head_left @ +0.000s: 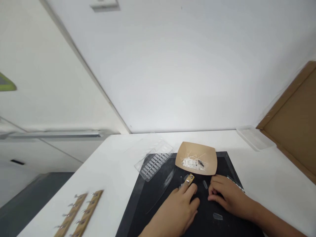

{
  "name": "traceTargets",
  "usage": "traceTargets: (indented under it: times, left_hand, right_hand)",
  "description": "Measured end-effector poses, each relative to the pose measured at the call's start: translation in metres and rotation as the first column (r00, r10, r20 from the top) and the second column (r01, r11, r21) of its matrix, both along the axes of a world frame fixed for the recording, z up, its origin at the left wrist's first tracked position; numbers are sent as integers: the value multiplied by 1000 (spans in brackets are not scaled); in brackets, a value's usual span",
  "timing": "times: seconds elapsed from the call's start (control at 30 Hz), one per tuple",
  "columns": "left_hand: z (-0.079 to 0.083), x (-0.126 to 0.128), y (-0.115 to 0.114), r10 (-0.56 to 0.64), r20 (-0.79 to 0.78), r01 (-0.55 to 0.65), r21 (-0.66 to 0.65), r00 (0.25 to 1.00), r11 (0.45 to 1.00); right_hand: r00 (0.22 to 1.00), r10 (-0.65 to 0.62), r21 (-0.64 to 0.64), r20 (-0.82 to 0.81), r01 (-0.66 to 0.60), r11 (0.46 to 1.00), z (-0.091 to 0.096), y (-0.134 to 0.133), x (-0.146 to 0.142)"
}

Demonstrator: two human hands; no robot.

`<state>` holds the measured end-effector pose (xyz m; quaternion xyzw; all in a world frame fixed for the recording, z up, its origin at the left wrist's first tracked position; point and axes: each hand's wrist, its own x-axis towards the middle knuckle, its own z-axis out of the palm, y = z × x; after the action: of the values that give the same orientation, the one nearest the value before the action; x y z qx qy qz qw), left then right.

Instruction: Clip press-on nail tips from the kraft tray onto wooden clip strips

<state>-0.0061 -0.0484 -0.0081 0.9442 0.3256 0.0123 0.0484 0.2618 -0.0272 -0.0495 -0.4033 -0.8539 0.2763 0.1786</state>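
Note:
My left hand (176, 207) is closed over a short wooden strip with metal studs (190, 179), whose far end sticks out past the fingers. To its right, my right hand (227, 196) rests above the black mat (155, 194) with curled fingers; anything in them is hidden. One clear false nail tip (205, 184) lies between the hands, and another clear nail tip (217, 216) is below the right hand. A further clear piece lies partly hidden by the wooden strip.
A brown paper tray (182, 149) holds white bits and thin sticks. Beside it, a clear nail-tip case (148, 176) overlaps the mat. Wooden strips with metal clips (87, 214) lie at left. A clear plastic tray (256, 140) and cardboard box (293, 128) stand at right.

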Motion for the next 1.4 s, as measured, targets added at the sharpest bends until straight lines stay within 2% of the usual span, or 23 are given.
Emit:
traceTargets:
  times: [0.13,0.4,0.57,0.7,0.83,0.97,1.07,1.13,1.3,1.4]
  left_hand:
    - [2,-4,7,-57,57,54,46,997,997]
    - [1,-6,14,-36,158,32,26,987,999]
    - [-4,-3,13,-77,217,74,19,973,997]
    - [-2,-4,13,-66,237,60,31,969,998]
    - [1,-11,19,-89,271,75,64,958,995]
    - [3,-18,28,-50,366,10,110,929,994]
    - [4,-23,31,3,415,-44,89,910,995]
    - [5,-26,32,56,393,-81,45,918,996]
    - [1,-26,31,162,225,-158,-39,961,987]
    - [-6,-20,29,192,234,-188,-41,953,981]
  right_hand:
    - [1000,-4,4,9,4,1000,1,1,-1]
    - [1000,3,33,-4,-3,999,6,0,0]
    - [995,-17,37,-98,21,999,13,-4,-1]
    - [979,-61,18,-193,65,998,20,-8,-4]
    - [956,-100,-79,-274,82,994,24,-14,-9]
    - [934,-151,-207,-325,86,975,24,-19,-14]
    - [929,-187,-270,-320,100,958,21,-19,-16]
    - [924,-213,-296,-317,117,948,20,-18,-16]
    - [902,-308,-362,-304,190,913,20,-13,-14]
    - [890,-360,-409,-280,229,884,20,-11,-13]
